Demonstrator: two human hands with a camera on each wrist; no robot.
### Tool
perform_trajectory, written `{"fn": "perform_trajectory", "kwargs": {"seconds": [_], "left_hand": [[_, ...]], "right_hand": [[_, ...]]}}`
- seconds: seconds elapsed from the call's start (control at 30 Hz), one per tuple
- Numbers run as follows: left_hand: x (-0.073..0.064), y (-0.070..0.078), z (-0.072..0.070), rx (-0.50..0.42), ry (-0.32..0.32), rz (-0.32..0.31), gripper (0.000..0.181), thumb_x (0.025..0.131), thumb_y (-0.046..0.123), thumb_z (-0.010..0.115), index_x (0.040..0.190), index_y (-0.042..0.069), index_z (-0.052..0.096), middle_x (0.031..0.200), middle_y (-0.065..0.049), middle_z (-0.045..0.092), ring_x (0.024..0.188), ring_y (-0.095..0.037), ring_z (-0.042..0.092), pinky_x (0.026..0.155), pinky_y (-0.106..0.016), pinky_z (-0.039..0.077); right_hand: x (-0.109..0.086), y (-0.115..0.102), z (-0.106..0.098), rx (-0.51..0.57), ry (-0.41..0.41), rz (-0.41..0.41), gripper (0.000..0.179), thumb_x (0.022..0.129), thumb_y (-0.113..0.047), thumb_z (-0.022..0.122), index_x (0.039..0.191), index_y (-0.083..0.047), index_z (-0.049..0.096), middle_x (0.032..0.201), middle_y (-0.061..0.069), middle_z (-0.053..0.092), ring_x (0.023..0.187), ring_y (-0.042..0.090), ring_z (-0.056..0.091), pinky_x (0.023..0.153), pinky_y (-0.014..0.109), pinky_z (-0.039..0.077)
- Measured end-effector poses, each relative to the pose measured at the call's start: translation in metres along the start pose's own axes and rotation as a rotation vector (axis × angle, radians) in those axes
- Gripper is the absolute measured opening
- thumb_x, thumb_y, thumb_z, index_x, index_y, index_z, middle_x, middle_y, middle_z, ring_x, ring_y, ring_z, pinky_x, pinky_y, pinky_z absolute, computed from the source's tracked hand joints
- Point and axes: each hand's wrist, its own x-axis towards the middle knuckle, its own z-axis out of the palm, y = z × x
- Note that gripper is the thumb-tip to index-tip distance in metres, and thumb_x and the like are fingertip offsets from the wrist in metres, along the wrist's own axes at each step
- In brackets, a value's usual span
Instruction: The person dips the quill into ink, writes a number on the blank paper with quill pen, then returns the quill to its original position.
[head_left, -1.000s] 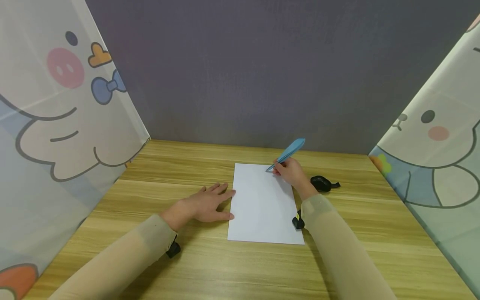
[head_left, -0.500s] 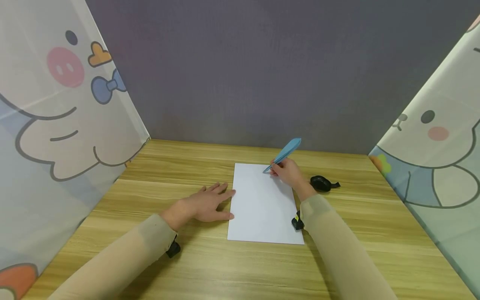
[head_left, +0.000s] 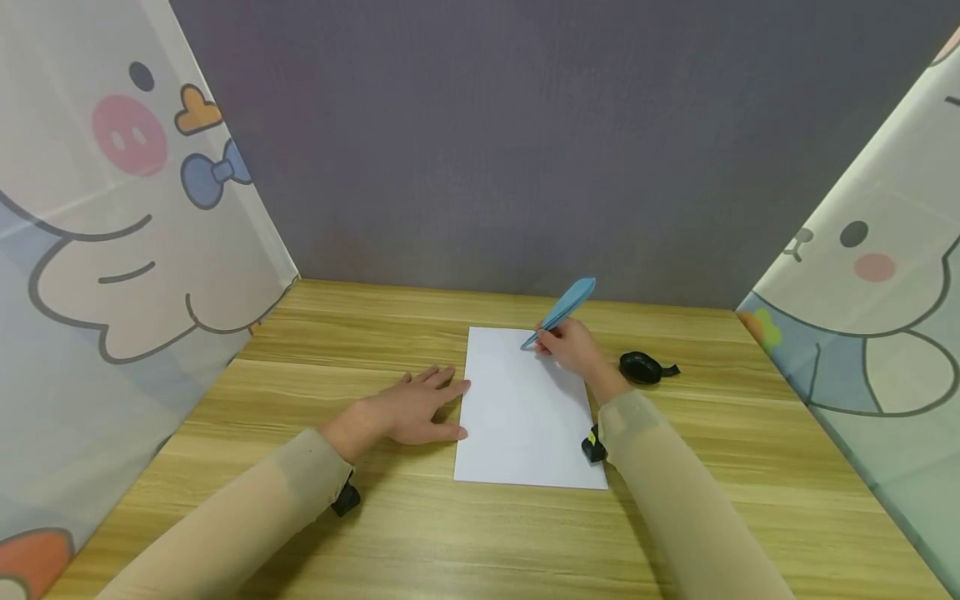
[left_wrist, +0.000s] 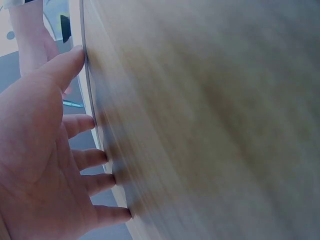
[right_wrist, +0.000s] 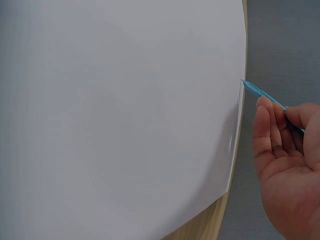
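White paper (head_left: 525, 417) lies flat on the wooden table. Near its far edge, my right hand (head_left: 572, 346) pinches a blue feather-shaped pen (head_left: 567, 303), its plume leaning up and to the right. In the right wrist view the tip of the pen (right_wrist: 252, 88) meets the paper (right_wrist: 125, 110), and faint marks show close to it. My left hand (head_left: 415, 408) lies with fingers spread on the table, thumb and index fingertip touching the paper's left edge. The left wrist view shows the left hand (left_wrist: 40, 150) from the palm side, fingers straight.
To the right of the paper sits a black rounded object with a short tail (head_left: 641, 367); its kind is unclear. A dark grey panel (head_left: 480, 150) rises behind the table (head_left: 360, 325). Cloths with cartoon prints hang at left and right.
My right hand has shifted a little to the left and nearer, with the pen tip moving along the upper part of the paper. My left hand stays put.
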Motion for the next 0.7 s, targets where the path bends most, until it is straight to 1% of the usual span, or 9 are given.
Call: {"fn": "perform_trajectory", "kwargs": {"seconds": [0.17,0.33,0.53,0.7], "left_hand": [[0.0010,-0.0015,0.0012,0.002,0.000,0.003,0.088,0.108,0.068,0.057,0.177,0.022,0.026,0.185,-0.017,0.013,0.171,-0.044,0.014,0.133,-0.075,0.017],[0.0018,-0.0024,0.0025,0.005,0.002,0.002,0.088,0.108,0.068,0.056,0.177,0.023,0.027,0.185,-0.017,0.013,0.171,-0.044,0.014,0.133,-0.075,0.017],[0.0012,-0.0012,0.0020,0.008,0.005,0.003,0.088,0.108,0.067,0.057,0.177,0.022,0.027,0.185,-0.017,0.015,0.171,-0.045,0.015,0.133,-0.076,0.017],[0.0005,0.0002,0.0008,0.009,0.007,0.001,0.088,0.108,0.067,0.057,0.177,0.021,0.028,0.185,-0.018,0.016,0.171,-0.045,0.016,0.132,-0.076,0.018]], "right_hand": [[-0.0019,-0.0025,0.0013,-0.011,-0.014,-0.023,0.034,0.115,-0.018,0.058,0.134,0.008,0.071,0.112,0.023,0.080,0.100,0.030,0.077,0.088,0.034,0.063],[-0.0025,-0.0043,0.0040,-0.020,-0.031,-0.044,0.034,0.115,-0.017,0.058,0.135,0.007,0.071,0.113,0.023,0.079,0.101,0.032,0.077,0.085,0.032,0.062],[-0.0035,-0.0059,0.0074,-0.020,-0.046,-0.058,0.031,0.114,-0.015,0.059,0.133,0.006,0.072,0.111,0.021,0.080,0.097,0.024,0.077,0.085,0.030,0.063],[-0.0033,-0.0067,0.0086,-0.012,-0.062,-0.050,0.030,0.114,-0.017,0.060,0.131,0.004,0.073,0.109,0.019,0.080,0.094,0.019,0.075,0.086,0.031,0.063]]}}
